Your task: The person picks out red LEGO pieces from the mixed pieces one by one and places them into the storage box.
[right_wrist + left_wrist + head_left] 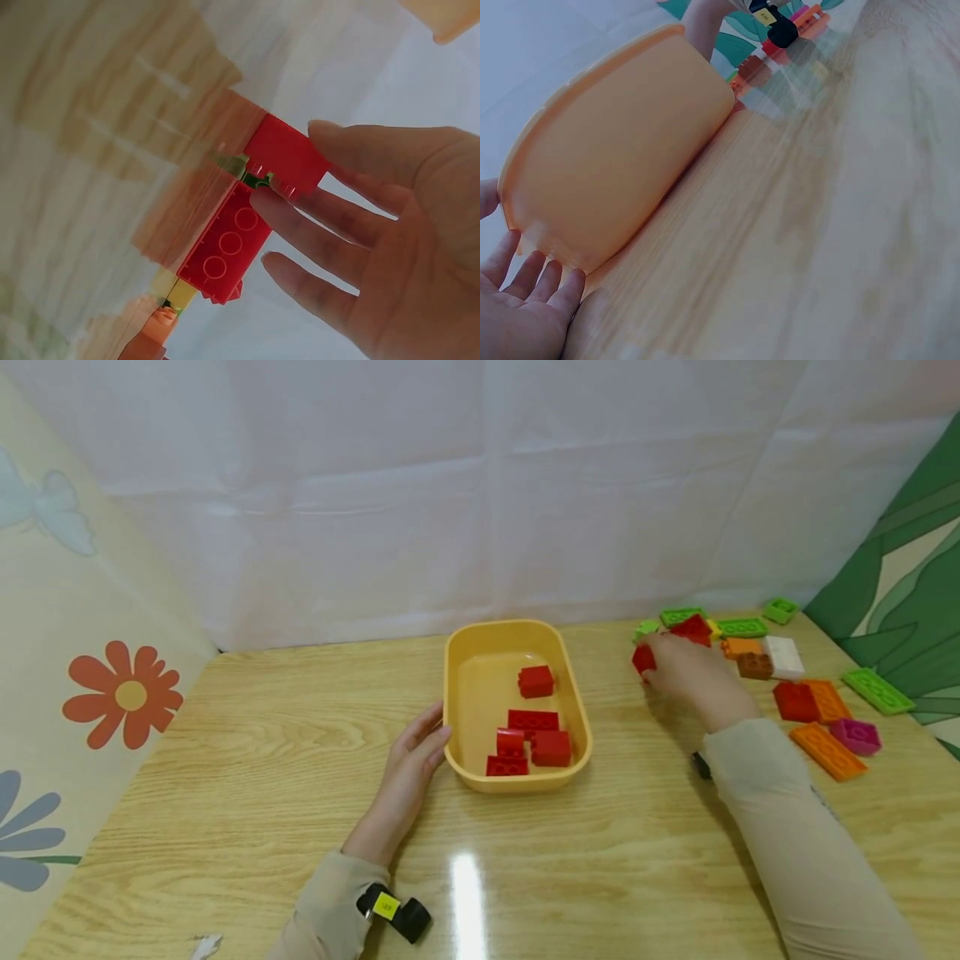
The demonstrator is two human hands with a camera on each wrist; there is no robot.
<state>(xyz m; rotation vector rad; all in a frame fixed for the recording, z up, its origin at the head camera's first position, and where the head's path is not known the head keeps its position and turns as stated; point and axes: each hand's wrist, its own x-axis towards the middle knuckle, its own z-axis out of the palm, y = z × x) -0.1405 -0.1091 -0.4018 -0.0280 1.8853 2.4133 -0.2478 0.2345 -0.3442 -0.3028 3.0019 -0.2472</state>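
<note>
A yellow plastic tub (454, 693) stands on the table with several red toy bricks (551, 749) inside. My left hand (408, 768) holds its left side, thumb at the rim; in the left wrist view the fingertips touch the outer wall (622, 142). Over at the right, my right hand (686, 672) pinches a red brick (289, 154) between thumb and fingers. Right below that brick in the right wrist view lies a long red brick (229, 244) on its side, its hollow underside showing. The head view hides part of the held brick behind the hand.
Around and beyond the right hand lie green plates (742, 627), a white brick (783, 657), a brown brick (754, 666), a red brick (797, 702), orange plates (828, 752) and a magenta brick (857, 737). A white cloth (360, 510) hangs along the table's back edge.
</note>
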